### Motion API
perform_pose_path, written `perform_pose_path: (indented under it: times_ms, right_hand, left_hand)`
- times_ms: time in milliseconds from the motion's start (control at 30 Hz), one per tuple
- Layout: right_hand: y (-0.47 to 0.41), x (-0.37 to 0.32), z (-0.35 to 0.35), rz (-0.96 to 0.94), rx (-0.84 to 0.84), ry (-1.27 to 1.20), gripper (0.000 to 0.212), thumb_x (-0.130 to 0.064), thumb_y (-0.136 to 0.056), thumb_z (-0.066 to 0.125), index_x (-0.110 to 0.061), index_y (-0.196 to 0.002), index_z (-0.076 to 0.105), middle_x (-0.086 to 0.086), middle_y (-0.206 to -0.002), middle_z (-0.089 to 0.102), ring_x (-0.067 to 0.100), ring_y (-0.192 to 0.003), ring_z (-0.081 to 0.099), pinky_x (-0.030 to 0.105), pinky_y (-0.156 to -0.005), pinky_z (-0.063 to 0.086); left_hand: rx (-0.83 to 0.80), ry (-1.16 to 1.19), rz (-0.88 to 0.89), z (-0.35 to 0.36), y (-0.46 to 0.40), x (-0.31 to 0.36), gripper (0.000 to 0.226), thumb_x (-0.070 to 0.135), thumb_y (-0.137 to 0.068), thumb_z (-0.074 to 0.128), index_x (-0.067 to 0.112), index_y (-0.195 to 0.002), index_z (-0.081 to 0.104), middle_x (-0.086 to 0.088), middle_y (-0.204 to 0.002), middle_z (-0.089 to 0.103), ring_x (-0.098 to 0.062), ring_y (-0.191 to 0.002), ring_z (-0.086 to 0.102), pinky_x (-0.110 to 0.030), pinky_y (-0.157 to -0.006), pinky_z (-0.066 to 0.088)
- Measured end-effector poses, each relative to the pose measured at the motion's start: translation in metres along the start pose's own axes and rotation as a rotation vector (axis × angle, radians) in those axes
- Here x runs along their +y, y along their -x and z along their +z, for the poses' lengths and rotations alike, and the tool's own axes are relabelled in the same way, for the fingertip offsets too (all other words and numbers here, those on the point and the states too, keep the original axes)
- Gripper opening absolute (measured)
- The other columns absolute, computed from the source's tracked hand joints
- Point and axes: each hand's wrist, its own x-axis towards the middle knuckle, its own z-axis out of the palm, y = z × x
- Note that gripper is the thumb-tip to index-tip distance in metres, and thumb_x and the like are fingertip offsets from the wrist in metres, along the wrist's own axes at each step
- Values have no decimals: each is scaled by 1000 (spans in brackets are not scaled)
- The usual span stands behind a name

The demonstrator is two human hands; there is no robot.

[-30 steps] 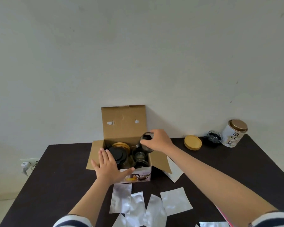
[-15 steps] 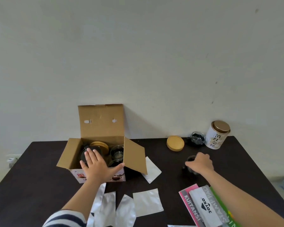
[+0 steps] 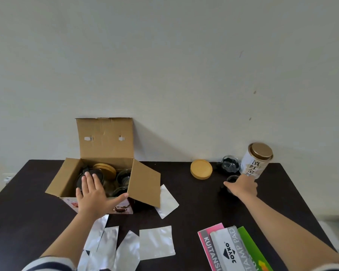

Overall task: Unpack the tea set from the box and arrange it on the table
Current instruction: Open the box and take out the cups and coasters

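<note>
Left hand [image 3: 92,194] laid flat and spread on the front edge of the open cardboard box [image 3: 106,165], glassware seen inside, right hand [image 3: 242,186] closed around a small dark glass cup [image 3: 231,179] set on the dark worktop [image 3: 184,208], beside the tea tin [image 3: 255,161].

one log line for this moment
right hand: setting glass cup on table | left hand: steadying box

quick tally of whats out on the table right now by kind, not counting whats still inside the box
Cardboard box: 1
Glass cups: 2, one by the tin, one under the right hand
Wooden lid: 1
Tea tin: 1
Silver pouches: at least 6, e.g.; some overlap
Stamp pad pack: 1
Total: at least 12
</note>
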Motion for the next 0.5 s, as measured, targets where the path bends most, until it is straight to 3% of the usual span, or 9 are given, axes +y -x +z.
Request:
perform_pose_path:
  times_ms: [333,433,500]
  right_hand:
    - [-31,-6,11,-21,50,-31,54,-56,-73,74,-8,-94,59,14,-100,61,32,-98,57,34,-58,46]
    - [-35,-5,15,3,40,-37,64,-63,-70,71,-8,-99,57,15,-106,60,34,-102,56,42,-74,54]
    - [-23,-9,12,-8,107,8,75,-65,-72,68,-5,-114,53,19,-123,54,37,-116,49,49,-95,47]
  left_hand:
    - [22,17,0,1,0,0,152,104,-37,7,2,-149,-1,-19,-157,-9,-32,-145,-8,-51,-115,8]
    - [20,23,-4,0,2,1,153,104,-35,5,2,-149,-2,-18,-157,-9,-32,-145,-8,-50,-115,8]
    - [17,17,-5,-2,2,2,154,104,-34,2,2,-148,-2,-19,-157,-8,-32,-145,-8,-50,-115,8]
